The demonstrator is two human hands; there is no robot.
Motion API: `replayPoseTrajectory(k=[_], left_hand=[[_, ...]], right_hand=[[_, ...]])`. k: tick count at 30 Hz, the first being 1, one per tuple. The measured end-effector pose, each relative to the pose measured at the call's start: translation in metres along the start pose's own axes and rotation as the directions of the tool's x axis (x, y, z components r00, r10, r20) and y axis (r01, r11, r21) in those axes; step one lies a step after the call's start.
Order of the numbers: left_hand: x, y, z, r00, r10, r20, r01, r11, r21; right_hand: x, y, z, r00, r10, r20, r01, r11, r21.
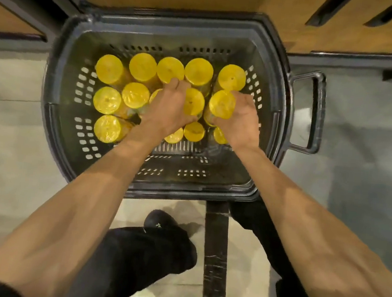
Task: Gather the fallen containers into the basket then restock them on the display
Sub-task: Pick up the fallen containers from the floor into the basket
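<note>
Head view: my left hand (170, 107) is curled round one yellow-lidded container (194, 101) and my right hand (239, 119) round a second container (221, 102), both inside the basket (50, 99). They're packed tight, so lifting either could topple the other containers (143, 66).

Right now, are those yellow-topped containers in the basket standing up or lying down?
Standing up: the containers in the basket show round yellow lids facing up toward the camera, in rows.
</note>
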State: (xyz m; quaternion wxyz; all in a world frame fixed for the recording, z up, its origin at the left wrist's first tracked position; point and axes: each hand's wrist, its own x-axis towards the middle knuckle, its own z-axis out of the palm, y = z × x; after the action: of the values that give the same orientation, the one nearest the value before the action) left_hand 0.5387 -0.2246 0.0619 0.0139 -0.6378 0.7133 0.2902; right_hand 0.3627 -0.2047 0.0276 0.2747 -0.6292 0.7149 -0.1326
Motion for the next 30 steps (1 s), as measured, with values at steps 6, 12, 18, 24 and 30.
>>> replayPoseTrajectory(k=[6,12,18,24,30], left_hand=[[0.014,-0.011,0.023,0.998,0.045,-0.051,-0.041,0.996,0.076],[0.022,-0.023,0.041,0.991,0.073,-0.116,-0.05,0.979,0.197],[0.022,-0.024,0.041,0.993,0.062,-0.104,-0.037,0.973,0.227],[-0.006,-0.006,0.003,0.997,0.035,-0.072,-0.023,0.988,0.155],[-0.045,0.033,-0.074,0.996,-0.064,0.054,0.05,0.972,0.228]], right_hand=[[0.005,0.012,0.017,0.992,0.122,-0.043,-0.118,0.989,0.084],[0.007,0.014,0.026,0.992,0.124,-0.025,-0.121,0.987,0.109],[0.005,0.007,0.032,0.991,0.132,0.014,-0.132,0.988,0.077],[-0.006,-0.009,-0.005,0.981,0.153,0.121,-0.156,0.988,0.015],[-0.019,-0.048,-0.09,0.959,0.115,0.261,-0.077,0.985,-0.151]])
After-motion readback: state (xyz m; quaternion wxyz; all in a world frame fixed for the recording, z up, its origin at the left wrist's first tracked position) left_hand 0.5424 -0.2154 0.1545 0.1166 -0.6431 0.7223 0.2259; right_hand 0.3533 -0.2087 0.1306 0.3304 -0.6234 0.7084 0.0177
